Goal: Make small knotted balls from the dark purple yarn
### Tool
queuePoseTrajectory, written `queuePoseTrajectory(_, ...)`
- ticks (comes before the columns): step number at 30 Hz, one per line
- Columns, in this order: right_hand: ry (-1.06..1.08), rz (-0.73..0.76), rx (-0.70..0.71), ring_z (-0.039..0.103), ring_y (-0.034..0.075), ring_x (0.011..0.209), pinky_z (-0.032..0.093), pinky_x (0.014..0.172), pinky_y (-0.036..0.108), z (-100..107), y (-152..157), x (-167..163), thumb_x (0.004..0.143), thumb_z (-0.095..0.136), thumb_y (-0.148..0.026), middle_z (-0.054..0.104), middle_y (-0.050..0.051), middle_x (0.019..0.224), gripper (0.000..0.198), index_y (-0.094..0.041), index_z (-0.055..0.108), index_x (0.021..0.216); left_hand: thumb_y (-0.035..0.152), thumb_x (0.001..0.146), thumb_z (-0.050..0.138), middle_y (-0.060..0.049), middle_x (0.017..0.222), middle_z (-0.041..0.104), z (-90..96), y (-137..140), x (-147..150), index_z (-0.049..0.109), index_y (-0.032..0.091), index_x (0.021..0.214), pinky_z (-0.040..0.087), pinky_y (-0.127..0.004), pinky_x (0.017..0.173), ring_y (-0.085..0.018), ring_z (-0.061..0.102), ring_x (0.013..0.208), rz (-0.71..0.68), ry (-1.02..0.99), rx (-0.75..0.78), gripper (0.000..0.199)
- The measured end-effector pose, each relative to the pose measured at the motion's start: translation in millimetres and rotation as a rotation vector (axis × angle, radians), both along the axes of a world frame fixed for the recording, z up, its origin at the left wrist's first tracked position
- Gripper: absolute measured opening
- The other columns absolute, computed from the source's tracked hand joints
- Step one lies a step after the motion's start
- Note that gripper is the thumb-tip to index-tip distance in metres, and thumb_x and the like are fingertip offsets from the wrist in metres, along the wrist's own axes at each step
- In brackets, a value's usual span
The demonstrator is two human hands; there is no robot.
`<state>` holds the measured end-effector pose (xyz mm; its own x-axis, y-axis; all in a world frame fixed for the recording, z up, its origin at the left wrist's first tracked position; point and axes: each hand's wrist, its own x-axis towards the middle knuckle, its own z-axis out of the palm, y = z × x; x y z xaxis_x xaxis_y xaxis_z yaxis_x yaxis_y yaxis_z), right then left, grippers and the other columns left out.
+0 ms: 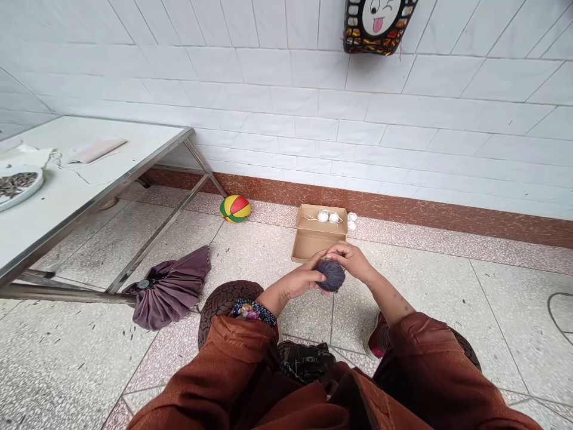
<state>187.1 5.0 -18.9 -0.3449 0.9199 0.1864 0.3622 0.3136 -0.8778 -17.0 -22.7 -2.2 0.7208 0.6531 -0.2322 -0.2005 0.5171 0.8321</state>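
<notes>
A dark grey-blue ball of yarn (332, 277) is held up in front of my knees. My left hand (304, 278) grips it from the left, with the thumb lying across its side. At the ball's upper edge, my right hand (351, 260) has its thumb and fingertips pinched together close to the left fingers. A strand may be in that pinch, but it is too small to make out. Just beyond my hands, an open cardboard box (308, 243) rests on the floor, holding white yarn balls (328, 217) in its far part.
More small white balls (352, 221) lie right of the box. A striped ball (235, 208) sits near the table leg. On the left stands a metal-framed table (147, 146) with a plate (38, 179). A folded purple umbrella (174, 292) leans there. A black basket (378, 45) hangs on the wall.
</notes>
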Motion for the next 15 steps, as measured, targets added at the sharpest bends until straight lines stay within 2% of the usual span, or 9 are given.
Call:
queuePoseTrajectory(4, -0.117, -0.067, 0.005, 0.059, 0.017, 0.072, 0.045, 0.068, 0.029, -14.4, -9.2, 0.2, 0.096, 0.050, -0.036, 0.065, 0.002, 0.076, 0.026, -0.019, 0.065, 0.084, 0.016, 0.070, 0.069, -0.009, 0.133, 0.052, 5.6, 0.2, -11.8, 0.049, 0.033, 0.138, 0.053, -0.042, 0.082, -0.024, 0.061, 0.100, 0.187, -0.132, -0.061, 0.073)
queuePoseTrajectory(7, -0.193, 0.031, 0.074, 0.062, 0.018, 0.078, 0.047, 0.073, 0.029, -18.9, -23.8, -1.9, 0.098, 0.048, -0.032, 0.067, 0.004, 0.083, 0.023, -0.020, 0.066, 0.089, 0.017, 0.071, 0.071, -0.008, 0.122, 0.059, 3.4, 4.0, -18.4, 0.058, 0.025, 0.124, 0.051, -0.043, 0.087, -0.022, 0.061, 0.099, 0.370, -0.148, -0.076, 0.055)
queuePoseTrajectory(10, -0.286, 0.162, 0.184, 0.063, 0.018, 0.083, 0.048, 0.075, 0.029, -13.7, -40.1, -7.8, 0.100, 0.047, -0.034, 0.067, 0.005, 0.088, 0.024, -0.022, 0.068, 0.096, 0.019, 0.067, 0.075, -0.008, 0.114, 0.061, -4.0, 5.1, -19.7, 0.058, 0.020, 0.114, 0.051, -0.044, 0.087, -0.022, 0.061, 0.097, 0.513, -0.050, -0.064, 0.050)
queuePoseTrajectory(12, -0.320, 0.197, 0.229, 0.063, 0.018, 0.080, 0.048, 0.072, 0.028, -4.9, -48.4, -12.9, 0.100, 0.048, -0.036, 0.066, 0.005, 0.087, 0.025, -0.023, 0.069, 0.099, 0.021, 0.065, 0.077, -0.009, 0.112, 0.061, -10.1, 2.7, -18.7, 0.058, 0.019, 0.114, 0.051, -0.043, 0.086, -0.023, 0.060, 0.098, 0.545, 0.063, -0.023, 0.053)
queuePoseTrajectory(15, -0.222, 0.185, 0.228, 0.063, 0.017, 0.077, 0.049, 0.070, 0.028, 12.1, -53.6, -18.6, 0.099, 0.050, -0.039, 0.065, 0.004, 0.082, 0.026, -0.023, 0.070, 0.096, 0.019, 0.058, 0.079, -0.010, 0.115, 0.059, -18.6, -5.5, -17.8, 0.060, 0.017, 0.113, 0.049, -0.039, 0.089, -0.025, 0.057, 0.105, 0.576, 0.281, 0.140, 0.058)
